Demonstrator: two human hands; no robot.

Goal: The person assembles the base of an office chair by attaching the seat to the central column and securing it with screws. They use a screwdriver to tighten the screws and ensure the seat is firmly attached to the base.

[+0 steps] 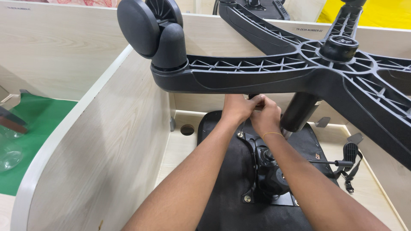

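Office chair is laid upside down on the counter (180,149), seat underside (227,188) up, so the mechanism plate (267,171) is exposed. Left hand (239,107) and right hand (265,115) are pinched together on something small beneath the star base (299,72); item is hidden.

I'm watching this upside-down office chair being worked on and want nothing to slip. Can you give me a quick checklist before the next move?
1. Both hands on the work: left hand and right hand meet under the star base, by the gas cylinder: ok.
2. What the fingers grip: hidden by the base arm: cannot tell.
3. Seat lies flat, underside up, on the desk: ok.
4. Mechanism plate screws present: ok; tightness: cannot tell.
5. Caster seated in its arm end: ok.
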